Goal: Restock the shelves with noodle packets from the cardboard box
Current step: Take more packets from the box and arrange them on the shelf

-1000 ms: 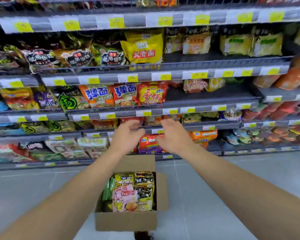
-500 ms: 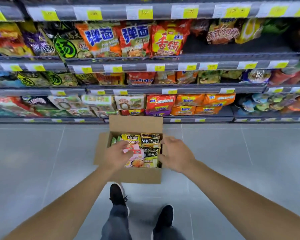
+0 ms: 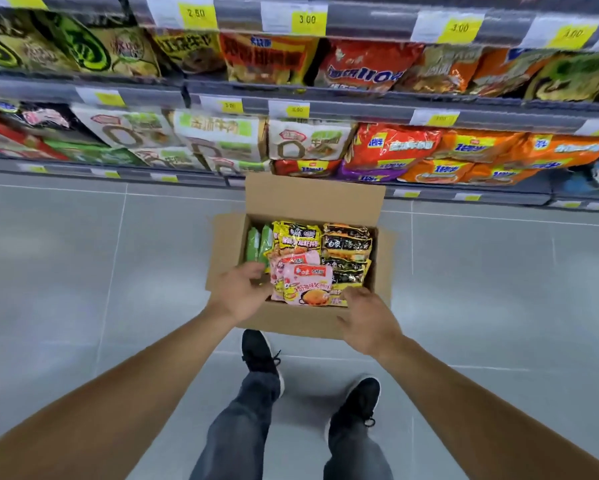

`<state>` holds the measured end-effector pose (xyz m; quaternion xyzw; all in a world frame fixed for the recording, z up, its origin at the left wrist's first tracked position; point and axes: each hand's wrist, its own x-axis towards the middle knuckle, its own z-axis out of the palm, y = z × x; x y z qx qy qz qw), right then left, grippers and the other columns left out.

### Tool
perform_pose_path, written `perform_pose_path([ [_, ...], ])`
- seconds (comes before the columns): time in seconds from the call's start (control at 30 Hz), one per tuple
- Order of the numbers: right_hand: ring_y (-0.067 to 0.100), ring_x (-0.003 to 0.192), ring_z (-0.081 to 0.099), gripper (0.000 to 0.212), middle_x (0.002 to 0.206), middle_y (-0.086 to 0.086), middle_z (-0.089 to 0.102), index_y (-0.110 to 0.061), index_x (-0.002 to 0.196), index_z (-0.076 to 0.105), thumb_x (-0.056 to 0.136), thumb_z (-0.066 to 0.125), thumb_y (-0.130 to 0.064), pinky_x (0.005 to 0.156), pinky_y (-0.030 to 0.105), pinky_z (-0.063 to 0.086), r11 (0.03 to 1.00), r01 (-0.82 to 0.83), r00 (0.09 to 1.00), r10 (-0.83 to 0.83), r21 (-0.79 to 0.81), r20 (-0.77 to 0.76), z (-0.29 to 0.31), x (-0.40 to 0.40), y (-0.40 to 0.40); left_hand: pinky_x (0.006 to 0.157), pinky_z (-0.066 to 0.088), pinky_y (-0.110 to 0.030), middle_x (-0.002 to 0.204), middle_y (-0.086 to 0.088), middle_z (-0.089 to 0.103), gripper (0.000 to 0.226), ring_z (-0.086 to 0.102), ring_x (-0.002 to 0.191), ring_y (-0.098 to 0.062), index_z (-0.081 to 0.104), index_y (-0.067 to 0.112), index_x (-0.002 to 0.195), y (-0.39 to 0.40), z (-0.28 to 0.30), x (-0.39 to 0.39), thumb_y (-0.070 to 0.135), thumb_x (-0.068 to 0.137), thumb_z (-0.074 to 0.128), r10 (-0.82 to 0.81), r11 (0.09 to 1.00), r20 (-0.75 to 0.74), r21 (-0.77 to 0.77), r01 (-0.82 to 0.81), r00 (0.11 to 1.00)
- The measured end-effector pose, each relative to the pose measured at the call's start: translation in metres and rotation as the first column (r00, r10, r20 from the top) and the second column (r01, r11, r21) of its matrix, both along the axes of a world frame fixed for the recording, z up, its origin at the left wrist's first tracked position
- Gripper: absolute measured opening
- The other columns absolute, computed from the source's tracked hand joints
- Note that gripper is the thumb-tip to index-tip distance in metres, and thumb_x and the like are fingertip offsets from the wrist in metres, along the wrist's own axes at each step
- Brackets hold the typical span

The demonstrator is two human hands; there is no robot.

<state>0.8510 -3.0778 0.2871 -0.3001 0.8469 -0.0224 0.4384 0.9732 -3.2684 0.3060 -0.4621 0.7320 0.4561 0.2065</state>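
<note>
Smooth grey tiled floor (image 3: 83, 271), square cardboard box (image 3: 301, 320), glossy crinkled noodle packets (image 3: 305, 282), hands (image 3: 237, 292) relaxed, empty.

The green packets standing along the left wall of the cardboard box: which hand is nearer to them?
Left. The left hand reaches in just below the green packets, fingertips nearly at them. The right hand is at the box's opposite near corner, across the pink packets.

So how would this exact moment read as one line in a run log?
stage: reaching into cardboard box | left hand: at pink packet | right hand: at near rim | grasp: unclear
</note>
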Motion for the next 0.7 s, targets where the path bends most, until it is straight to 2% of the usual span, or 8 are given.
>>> perform_pose_path([
  [0.13,0.026,0.112,0.053,0.044,0.121,0.005,0.055,-0.017,0.125,0.05,0.084,0.055,-0.031,0.09,0.036,0.051,0.996,0.023,0.999,-0.025,0.084,0.02,-0.048,0.008,-0.032,0.099,0.036,-0.019,0.133,-0.002,0.061,0.048,0.057,0.121,-0.016,0.056,0.017,0.134,-0.028,-0.046,0.005,0.026,0.088,0.065,0.024,0.998,0.019,0.051,-0.025,1.0],
  [0.27,0.025,0.119,0.05,0.048,0.128,0.004,0.052,-0.019,0.131,0.047,0.085,0.056,-0.029,0.094,0.036,0.049,0.993,0.03,0.998,-0.035,0.115,0.046,-0.102,0.008,-0.056,0.09,0.032,-0.012,0.132,-0.002,0.061,0.049,0.057,0.119,-0.015,0.055,0.017,0.135,-0.045,-0.101,0.01,0.023,0.088,0.065,0.04,0.995,0.056,0.086,-0.044,0.998],
  [0.4,0.025,0.119,0.05,0.049,0.13,0.004,0.052,-0.017,0.133,0.048,0.086,0.055,-0.026,0.094,0.035,0.048,0.994,0.012,0.999,-0.017,0.113,0.043,-0.16,0.003,-0.068,0.088,0.036,-0.017,0.129,0.0,0.062,0.048,0.057,0.116,-0.014,0.056,0.019,0.133,-0.054,-0.163,0.009,0.027,0.087,0.064,0.066,0.993,0.082,0.094,-0.074,0.994],
  [0.57,0.022,0.122,0.048,0.05,0.132,0.003,0.051,-0.017,0.135,0.048,0.087,0.058,-0.025,0.096,0.038,0.048,0.997,0.065,0.998,-0.065,0.034,-0.011,-0.236,-0.022,-0.085,0.089,0.042,-0.023,0.127,0.005,0.063,0.044,0.057,0.115,-0.016,0.059,0.023,0.13,-0.062,-0.242,-0.003,0.029,0.087,0.063,0.082,0.993,0.099,0.078,-0.09,0.992],
  [0.63,0.024,0.122,0.048,0.047,0.132,0.004,0.049,-0.016,0.133,0.048,0.088,0.057,-0.026,0.094,0.036,0.047,0.998,0.062,0.997,-0.062,0.0,-0.05,-0.267,-0.039,-0.097,0.088,0.044,-0.026,0.12,0.006,0.064,0.036,0.058,0.113,-0.017,0.063,0.023,0.123,-0.066,-0.273,-0.014,0.029,0.087,0.061,0.054,0.997,0.093,0.058,-0.06,0.994],
  [0.7,0.026,0.12,0.047,0.044,0.128,0.006,0.048,-0.014,0.13,0.049,0.089,0.056,-0.025,0.091,0.037,0.047,0.999,0.024,0.996,-0.026,-0.022,-0.091,-0.293,-0.056,-0.111,0.084,0.042,-0.028,0.108,0.005,0.06,0.022,0.056,0.104,-0.018,0.062,0.018,0.108,-0.071,-0.297,-0.027,0.029,0.089,0.057,-0.016,0.998,0.095,0.063,0.01,0.995],
])
